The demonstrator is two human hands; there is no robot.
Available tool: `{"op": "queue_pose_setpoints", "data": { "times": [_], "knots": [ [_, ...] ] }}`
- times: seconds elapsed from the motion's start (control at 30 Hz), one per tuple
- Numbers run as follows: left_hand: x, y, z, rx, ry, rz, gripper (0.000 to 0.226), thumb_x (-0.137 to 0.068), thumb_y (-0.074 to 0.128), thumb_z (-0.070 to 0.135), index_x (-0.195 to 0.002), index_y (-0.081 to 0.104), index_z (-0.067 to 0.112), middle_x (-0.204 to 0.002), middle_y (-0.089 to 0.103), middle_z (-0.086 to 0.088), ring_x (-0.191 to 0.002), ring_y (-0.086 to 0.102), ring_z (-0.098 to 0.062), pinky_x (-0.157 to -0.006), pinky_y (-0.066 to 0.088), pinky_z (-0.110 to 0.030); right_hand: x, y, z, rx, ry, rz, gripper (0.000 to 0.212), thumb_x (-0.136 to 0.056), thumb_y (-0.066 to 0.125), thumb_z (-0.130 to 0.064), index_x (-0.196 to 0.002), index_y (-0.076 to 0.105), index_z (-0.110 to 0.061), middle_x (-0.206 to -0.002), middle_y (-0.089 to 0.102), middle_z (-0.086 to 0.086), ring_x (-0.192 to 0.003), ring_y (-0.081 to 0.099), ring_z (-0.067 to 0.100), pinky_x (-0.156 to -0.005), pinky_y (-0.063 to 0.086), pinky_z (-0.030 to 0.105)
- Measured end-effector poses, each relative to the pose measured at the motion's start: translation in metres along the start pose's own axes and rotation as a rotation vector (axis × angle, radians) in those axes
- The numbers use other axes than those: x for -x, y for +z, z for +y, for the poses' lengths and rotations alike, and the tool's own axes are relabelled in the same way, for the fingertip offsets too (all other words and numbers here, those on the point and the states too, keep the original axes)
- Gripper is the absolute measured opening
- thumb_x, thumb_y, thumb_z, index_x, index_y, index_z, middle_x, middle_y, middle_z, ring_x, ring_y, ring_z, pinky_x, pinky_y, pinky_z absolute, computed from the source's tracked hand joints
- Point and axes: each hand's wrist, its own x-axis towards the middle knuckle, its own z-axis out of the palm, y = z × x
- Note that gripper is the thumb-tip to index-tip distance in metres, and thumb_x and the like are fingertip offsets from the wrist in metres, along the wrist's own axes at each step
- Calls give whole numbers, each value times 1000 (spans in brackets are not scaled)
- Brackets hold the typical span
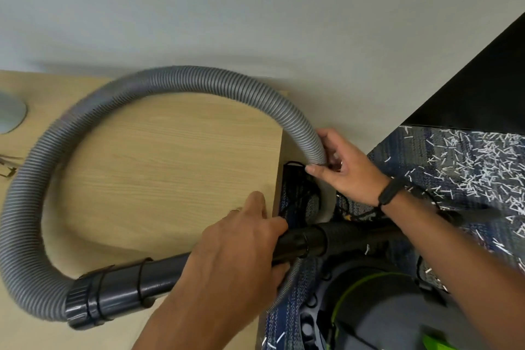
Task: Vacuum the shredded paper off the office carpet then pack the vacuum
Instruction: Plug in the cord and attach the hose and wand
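A grey ribbed vacuum hose [85, 111] loops over a light wooden desk [170, 173]. Its dark cuff joins a black wand [312, 239] that runs right across the view. My left hand [238, 253] is closed around the wand near its joint. My right hand [341, 167] pinches the hose's free end just past the desk's edge. The vacuum body [377, 315], dark grey with lime green trim, sits on the carpet below the wand. White shredded paper [468, 167] is scattered thickly over the blue patterned carpet at right.
A pale wall [255, 8] fills the top of the view. A black panel [483, 88] stands at upper right against the carpet. Black cords [301, 193] hang in the gap beside the desk. A round grey disc [11, 116] sits in the desk's left edge.
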Motion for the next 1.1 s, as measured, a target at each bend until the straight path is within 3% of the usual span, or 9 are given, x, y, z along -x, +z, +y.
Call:
{"op": "queue_pose_setpoints", "data": {
  "times": [0.2,0.33,0.47,0.6,0.67,0.73,0.83,0.93,1.1],
  "knots": [
    [9,-25,37,-229,37,34,34,-98,68,29,-128,55,37,-110,39,9,-94,52,-12,-80,55,-33,40,-10,-24,-49,94,-299,79,-87,67,-66,-153,27,-51,-150,47,-20,-137,47,5,-113,44,41],
    [11,-61,77,-424,99,142,33,-96,69,26,-124,56,37,-98,32,10,-89,42,-12,-78,35,-30,88,-39,-47,-296,43,-395,96,-83,65,-73,-159,12,-48,-162,31,-19,-149,31,4,-124,26,42],
    [28,-83,110,-360,102,169,42,-89,71,34,-125,49,37,-103,51,13,-83,51,-12,-69,40,-28,124,-72,-60,109,17,-465,141,-54,89,-71,-157,-5,-52,-153,43,-22,-139,45,5,-117,38,34],
    [35,-103,143,-143,175,70,61,-87,69,64,-138,51,36,-118,56,11,-99,60,-11,-85,57,-36,165,-71,-64,189,-77,-394,98,-72,85,-34,-143,26,-66,-121,66,-23,-110,61,-5,-99,50,25],
    [20,-114,146,-226,204,65,58,-93,60,65,-143,49,38,-138,51,4,-125,52,-19,-106,48,-49,181,-66,-63,198,-132,-467,91,-76,82,-24,-145,34,-58,-124,63,-26,-110,57,-12,-95,43,9],
    [4,-112,148,-342,163,-126,58,-95,59,64,-147,46,44,-151,46,4,-142,40,-24,-119,32,-54,190,-65,-63,208,-181,-507,86,-78,80,-20,-151,41,-42,-130,61,-24,-115,53,-12,-99,41,8],
    [-1,-85,141,-215,15,-509,51,-102,45,65,-146,53,39,-142,60,6,-127,54,-20,-103,41,-39,189,-66,-63,235,-213,-467,69,-80,80,-25,-141,52,-42,-112,69,-19,-100,61,-3,-93,49,21],
    [9,-57,126,-138,-6,-521,48,-107,37,60,-145,56,37,-134,65,3,-106,53,-12,-91,36,-34,186,-60,-63,346,-234,-483,75,-81,81,-37,-145,44,-49,-113,73,-13,-102,65,4,-89,49,24],
    [23,-25,102,-72,-126,-660,46,-110,35,55,-140,56,29,-126,64,0,-111,65,-21,-97,50,-42,194,-36,-43,446,-227,-325,48,-82,78,-39,-125,58,-46,-102,73,-15,-97,67,7,-86,53,33]
  ]
}}
